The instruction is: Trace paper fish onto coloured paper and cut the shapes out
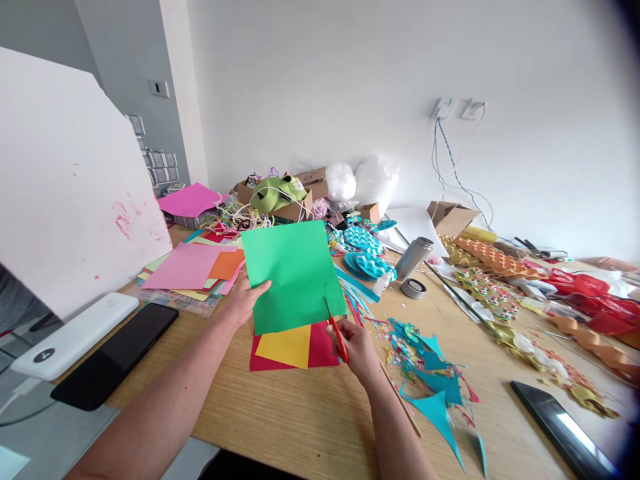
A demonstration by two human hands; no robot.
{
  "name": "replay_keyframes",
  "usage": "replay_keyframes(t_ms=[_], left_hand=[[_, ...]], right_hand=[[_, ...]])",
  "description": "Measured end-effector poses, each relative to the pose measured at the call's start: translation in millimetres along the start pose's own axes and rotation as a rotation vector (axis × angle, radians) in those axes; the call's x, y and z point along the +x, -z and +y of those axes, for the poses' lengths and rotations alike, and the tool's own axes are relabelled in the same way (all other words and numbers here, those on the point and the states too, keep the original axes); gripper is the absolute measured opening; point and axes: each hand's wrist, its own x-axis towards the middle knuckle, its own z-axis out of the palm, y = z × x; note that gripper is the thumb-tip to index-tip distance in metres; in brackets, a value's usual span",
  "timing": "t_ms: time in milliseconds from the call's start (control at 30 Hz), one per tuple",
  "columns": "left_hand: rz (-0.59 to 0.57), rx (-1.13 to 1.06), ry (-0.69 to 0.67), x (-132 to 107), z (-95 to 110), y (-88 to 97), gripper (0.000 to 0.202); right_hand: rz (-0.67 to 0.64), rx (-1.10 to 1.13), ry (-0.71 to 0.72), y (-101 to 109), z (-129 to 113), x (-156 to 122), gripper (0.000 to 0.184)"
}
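My left hand [247,300] grips the left edge of a green paper sheet [293,273], held up above the wooden table [300,413]. In my right hand [353,343] are red-handled scissors [338,333], fingers closed through the handles, blades at the sheet's lower right edge. Under the green sheet a yellow sheet [285,347] lies on a red sheet [320,350], both flat on the table.
A stack of coloured paper [195,267] lies left, with a black phone [115,363] and white power bank [75,337] nearer me. Teal paper scraps [430,373] lie right of my hand. Further right are a metal flask [414,258], tape roll [413,288], paper decorations and a tablet [565,427].
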Motion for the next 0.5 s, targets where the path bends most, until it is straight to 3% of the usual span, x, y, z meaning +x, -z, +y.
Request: replay_keyframes(t_ms=[500], left_hand=[[-0.01, 0.039, -0.041, 0.1, -1.6, -0.3, 0.054]], right_hand=[[-0.025, 0.003, -0.028, 2.3, 0.2, -1.8, 0.043]])
